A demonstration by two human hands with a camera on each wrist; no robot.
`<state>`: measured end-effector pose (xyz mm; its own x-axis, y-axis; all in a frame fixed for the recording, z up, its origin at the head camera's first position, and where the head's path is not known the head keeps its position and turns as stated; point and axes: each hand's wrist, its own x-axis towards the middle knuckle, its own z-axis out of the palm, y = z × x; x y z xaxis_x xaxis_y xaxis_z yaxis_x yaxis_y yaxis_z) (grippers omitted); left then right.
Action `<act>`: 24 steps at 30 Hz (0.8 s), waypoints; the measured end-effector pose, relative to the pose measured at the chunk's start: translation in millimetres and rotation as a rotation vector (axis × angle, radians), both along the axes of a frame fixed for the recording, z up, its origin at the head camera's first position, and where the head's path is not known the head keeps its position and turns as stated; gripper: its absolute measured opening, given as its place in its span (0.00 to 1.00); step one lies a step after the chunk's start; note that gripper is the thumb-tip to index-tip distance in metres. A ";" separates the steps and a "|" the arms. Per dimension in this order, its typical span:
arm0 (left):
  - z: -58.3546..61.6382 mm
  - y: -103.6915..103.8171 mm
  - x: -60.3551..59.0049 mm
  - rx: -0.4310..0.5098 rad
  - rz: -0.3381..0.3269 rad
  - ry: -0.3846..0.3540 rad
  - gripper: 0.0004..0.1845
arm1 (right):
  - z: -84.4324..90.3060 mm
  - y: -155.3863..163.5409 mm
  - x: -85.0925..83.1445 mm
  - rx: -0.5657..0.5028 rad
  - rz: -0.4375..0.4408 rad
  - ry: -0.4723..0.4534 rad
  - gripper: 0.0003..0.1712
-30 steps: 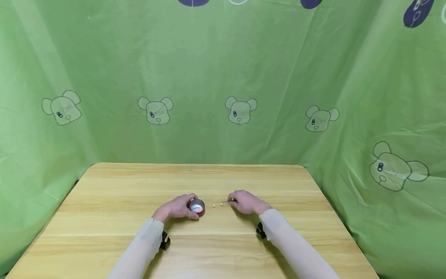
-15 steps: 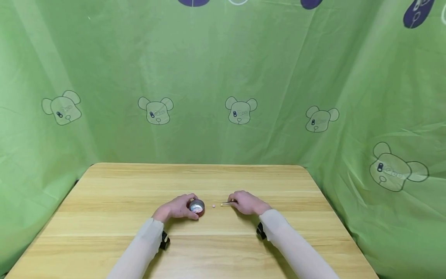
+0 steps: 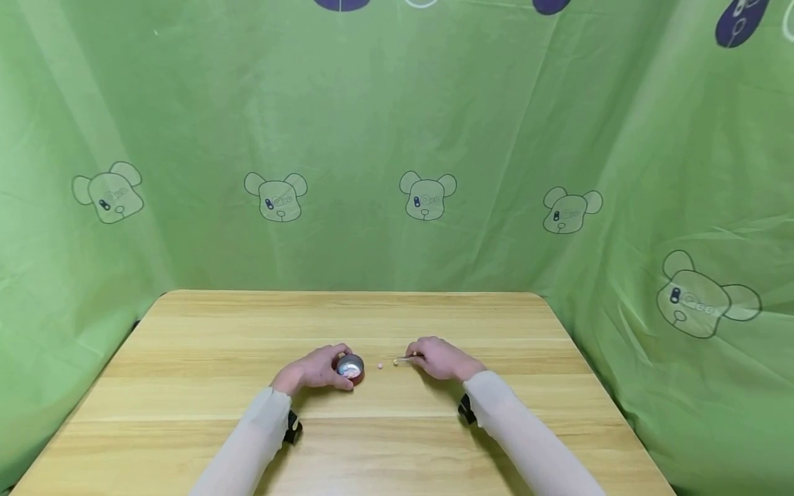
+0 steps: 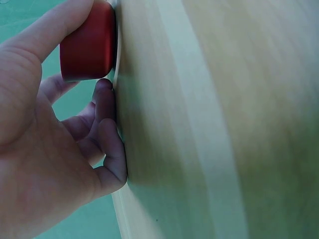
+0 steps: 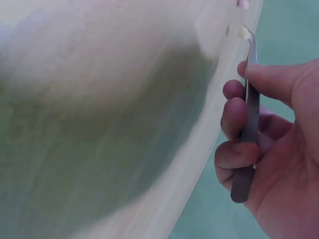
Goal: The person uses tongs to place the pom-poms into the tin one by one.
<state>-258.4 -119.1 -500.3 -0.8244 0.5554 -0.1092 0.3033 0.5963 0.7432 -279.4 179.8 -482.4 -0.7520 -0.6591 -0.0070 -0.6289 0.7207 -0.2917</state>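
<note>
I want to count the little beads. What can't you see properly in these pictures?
- Inside of the small red dish: head view, too small; left wrist view shows only its outside, held by the left hand.
- Bead at the tweezers tip: right wrist view, blurred.
- Second bead: cut by the top edge.

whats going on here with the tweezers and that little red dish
A person sits at a wooden table. The left hand grips a small red dish with something white inside. The right hand holds tweezers, tips at a small pale bead. Another bead lies between that bead and the dish.
</note>
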 end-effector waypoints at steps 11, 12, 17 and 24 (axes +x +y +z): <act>1.1 0.9 0.5 -0.005 0.000 0.010 0.26 | 10.2 -5.4 2.6 -0.020 0.031 0.031 0.09; 1.0 1.0 0.2 -0.002 0.000 0.011 0.26 | 11.7 -6.4 3.2 -0.018 0.032 0.033 0.10; 0.6 1.3 -0.3 0.004 -0.005 0.010 0.26 | 16.6 -11.3 4.6 -0.017 0.037 0.036 0.10; -1.3 -0.6 -1.9 0.005 -0.005 0.003 0.26 | 19.8 -18.2 3.0 -0.030 0.058 0.048 0.10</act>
